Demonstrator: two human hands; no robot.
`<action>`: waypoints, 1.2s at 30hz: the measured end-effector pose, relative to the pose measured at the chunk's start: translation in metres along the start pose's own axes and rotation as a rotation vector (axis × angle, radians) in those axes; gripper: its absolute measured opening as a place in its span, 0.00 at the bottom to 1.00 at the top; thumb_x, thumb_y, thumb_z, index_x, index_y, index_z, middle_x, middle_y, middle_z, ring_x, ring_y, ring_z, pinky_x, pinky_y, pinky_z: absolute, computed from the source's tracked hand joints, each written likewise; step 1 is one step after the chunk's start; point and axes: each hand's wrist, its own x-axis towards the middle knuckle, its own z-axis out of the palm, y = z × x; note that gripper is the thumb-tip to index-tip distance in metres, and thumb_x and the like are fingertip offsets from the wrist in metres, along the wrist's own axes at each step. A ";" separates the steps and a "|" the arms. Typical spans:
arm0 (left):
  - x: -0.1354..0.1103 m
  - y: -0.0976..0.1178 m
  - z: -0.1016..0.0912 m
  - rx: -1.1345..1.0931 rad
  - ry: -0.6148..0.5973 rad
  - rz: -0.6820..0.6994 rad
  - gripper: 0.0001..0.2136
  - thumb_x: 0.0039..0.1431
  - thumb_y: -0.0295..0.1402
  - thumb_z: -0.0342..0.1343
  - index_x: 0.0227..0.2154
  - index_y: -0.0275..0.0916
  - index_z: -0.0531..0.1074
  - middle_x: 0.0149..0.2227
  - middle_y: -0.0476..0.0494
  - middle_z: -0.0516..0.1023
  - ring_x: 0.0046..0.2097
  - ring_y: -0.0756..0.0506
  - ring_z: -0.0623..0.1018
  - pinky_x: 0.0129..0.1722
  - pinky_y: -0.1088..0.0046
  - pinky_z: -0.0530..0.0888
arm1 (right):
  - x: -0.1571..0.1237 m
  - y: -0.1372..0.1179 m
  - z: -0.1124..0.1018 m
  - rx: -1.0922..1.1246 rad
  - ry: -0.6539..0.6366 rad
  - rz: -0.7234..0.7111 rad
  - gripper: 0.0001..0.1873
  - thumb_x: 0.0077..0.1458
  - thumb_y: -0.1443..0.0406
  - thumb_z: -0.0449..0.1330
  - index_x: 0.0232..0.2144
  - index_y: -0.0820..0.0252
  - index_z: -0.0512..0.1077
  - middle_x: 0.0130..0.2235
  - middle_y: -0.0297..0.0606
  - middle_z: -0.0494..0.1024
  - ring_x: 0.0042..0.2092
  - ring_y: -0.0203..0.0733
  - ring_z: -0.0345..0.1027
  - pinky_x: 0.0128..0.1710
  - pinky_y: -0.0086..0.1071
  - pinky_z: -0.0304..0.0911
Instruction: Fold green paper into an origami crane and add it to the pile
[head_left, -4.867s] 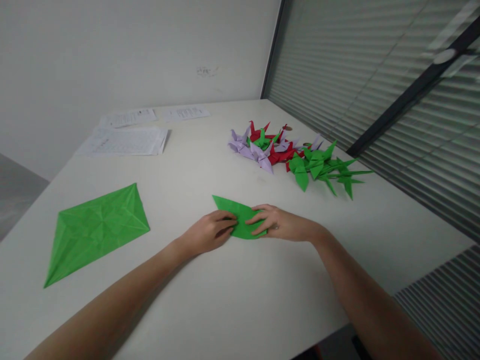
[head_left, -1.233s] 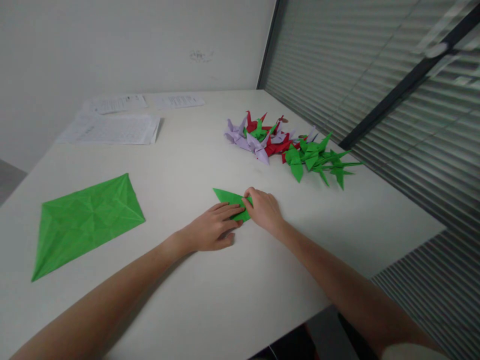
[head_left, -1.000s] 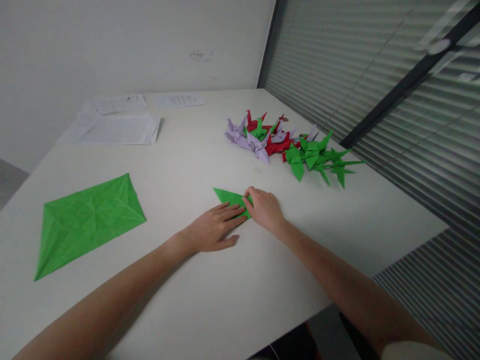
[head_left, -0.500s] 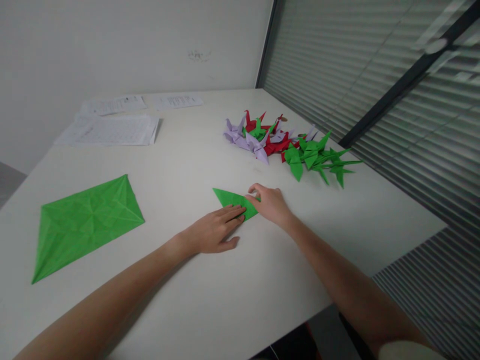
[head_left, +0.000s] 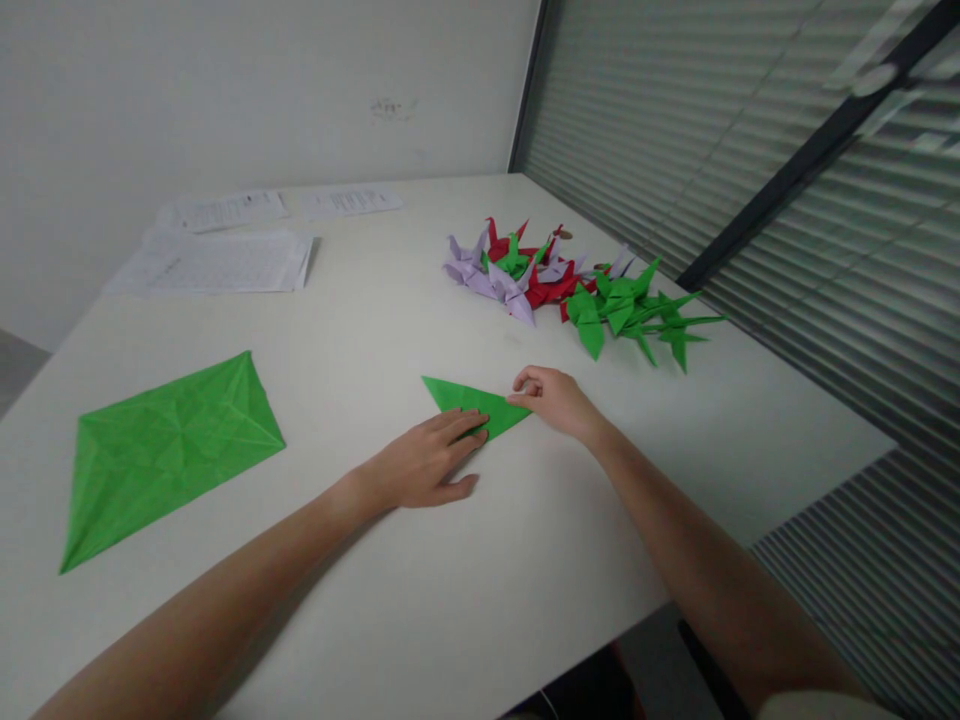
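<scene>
A folded green paper triangle (head_left: pixel 469 400) lies flat on the white table (head_left: pixel 465 560). My left hand (head_left: pixel 427 463) rests flat on its near edge, fingers stretched out and pressing it down. My right hand (head_left: pixel 553 398) is at the triangle's right tip, fingers curled and pinched against the paper's edge.
A large creased green sheet (head_left: pixel 169 445) lies at the left. A pile of folded paper cranes (head_left: pixel 570 285) in lilac, red and green sits at the back right. Printed white papers (head_left: pixel 217 260) lie at the far left. The table edge runs near me; slatted blinds (head_left: pixel 750 150) stand to the right.
My right hand has slid to the right along the folded triangle's edge to its tip. My left hand has stayed flat on the paper.
</scene>
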 end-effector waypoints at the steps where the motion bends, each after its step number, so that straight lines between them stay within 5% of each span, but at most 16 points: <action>1: 0.000 0.000 0.000 0.001 -0.001 -0.001 0.25 0.64 0.41 0.50 0.59 0.30 0.62 0.61 0.26 0.64 0.61 0.33 0.68 0.62 0.51 0.66 | 0.000 -0.002 -0.001 -0.011 0.000 0.004 0.08 0.50 0.62 0.66 0.28 0.57 0.70 0.22 0.28 0.74 0.26 0.35 0.66 0.30 0.29 0.54; 12: 0.001 0.000 -0.001 -0.020 -0.006 -0.001 0.26 0.63 0.41 0.51 0.60 0.32 0.62 0.65 0.28 0.59 0.64 0.33 0.65 0.63 0.51 0.64 | -0.001 -0.003 -0.006 -0.328 0.094 -0.030 0.07 0.53 0.60 0.65 0.31 0.56 0.73 0.26 0.32 0.77 0.37 0.43 0.69 0.40 0.35 0.54; 19: 0.003 0.002 -0.004 -0.030 -0.071 -0.026 0.27 0.63 0.40 0.51 0.61 0.29 0.61 0.64 0.28 0.61 0.66 0.35 0.61 0.64 0.52 0.62 | 0.006 0.011 -0.026 -0.074 0.145 0.024 0.09 0.57 0.61 0.59 0.30 0.61 0.74 0.26 0.35 0.77 0.28 0.38 0.67 0.30 0.30 0.57; 22: 0.003 0.002 -0.003 -0.024 -0.057 -0.020 0.28 0.63 0.40 0.51 0.61 0.28 0.60 0.64 0.26 0.61 0.66 0.35 0.63 0.64 0.52 0.62 | -0.009 -0.004 -0.028 -0.112 0.225 -0.171 0.11 0.60 0.61 0.57 0.31 0.61 0.76 0.33 0.39 0.80 0.34 0.40 0.71 0.37 0.32 0.62; 27: 0.002 0.000 -0.001 -0.021 -0.036 -0.001 0.28 0.63 0.39 0.51 0.62 0.30 0.59 0.65 0.28 0.61 0.65 0.35 0.63 0.64 0.53 0.62 | -0.059 -0.031 -0.002 -0.393 0.036 -0.585 0.19 0.62 0.55 0.57 0.50 0.60 0.74 0.52 0.44 0.78 0.55 0.48 0.68 0.55 0.43 0.58; 31: 0.001 0.000 0.000 -0.024 -0.036 -0.009 0.29 0.63 0.40 0.51 0.63 0.30 0.57 0.65 0.27 0.61 0.65 0.35 0.63 0.65 0.53 0.62 | -0.082 -0.022 0.013 -0.514 0.075 -0.528 0.21 0.62 0.56 0.58 0.53 0.60 0.73 0.54 0.44 0.76 0.57 0.50 0.67 0.59 0.49 0.55; 36: 0.000 -0.001 0.001 -0.040 -0.020 -0.012 0.27 0.64 0.41 0.50 0.61 0.31 0.60 0.64 0.28 0.61 0.65 0.36 0.63 0.65 0.53 0.62 | -0.086 -0.001 -0.007 -0.590 0.153 -0.407 0.17 0.61 0.56 0.58 0.48 0.56 0.76 0.50 0.41 0.80 0.54 0.52 0.70 0.62 0.55 0.49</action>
